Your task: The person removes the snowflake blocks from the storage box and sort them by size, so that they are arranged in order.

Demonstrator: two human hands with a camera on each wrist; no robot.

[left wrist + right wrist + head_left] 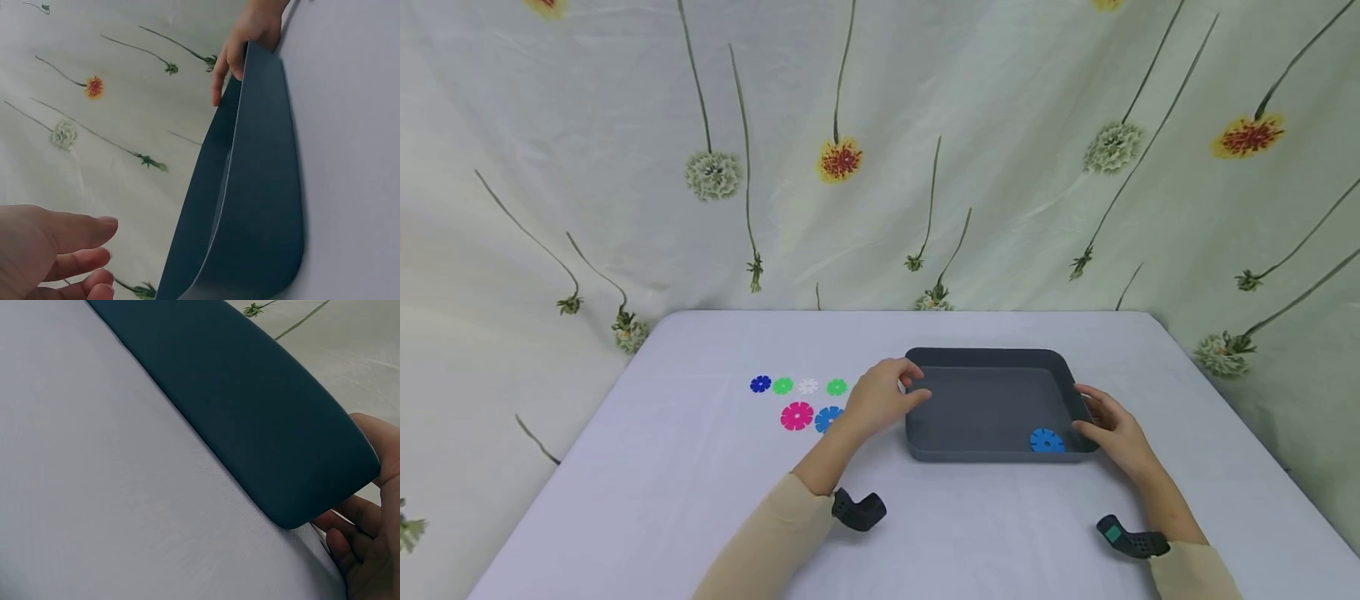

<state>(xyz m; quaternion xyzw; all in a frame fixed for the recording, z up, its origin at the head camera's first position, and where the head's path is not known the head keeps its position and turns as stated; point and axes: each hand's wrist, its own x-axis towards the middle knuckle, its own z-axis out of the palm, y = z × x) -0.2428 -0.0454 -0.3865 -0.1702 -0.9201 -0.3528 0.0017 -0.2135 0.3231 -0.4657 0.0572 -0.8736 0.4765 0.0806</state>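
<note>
A dark grey rectangular tray (pixel 985 408) lies on the table, with a blue notched plastic disc (pixel 1047 441) inside near its front right corner. My right hand (pixel 1112 429) grips the tray's right side, thumb over the rim and fingers outside; the right wrist view shows this hand (pixel 369 531) at the tray's corner (pixel 300 481). Over the tray's left rim hovers my left hand (pixel 883 396), holding nothing. In the left wrist view that hand (pixel 56 250) has its thumb and loosely bent fingers apart from the tray wall (pixel 262 162).
Left of the tray lie more notched discs: dark blue (pixel 761 384), green (pixel 783 386), white (pixel 808 386), another green (pixel 837 387), a larger pink (pixel 797 415) and a larger blue one (pixel 827 417) partly behind my left hand. A flower-printed curtain (pixel 880 225) hangs behind the white table (pixel 655 483).
</note>
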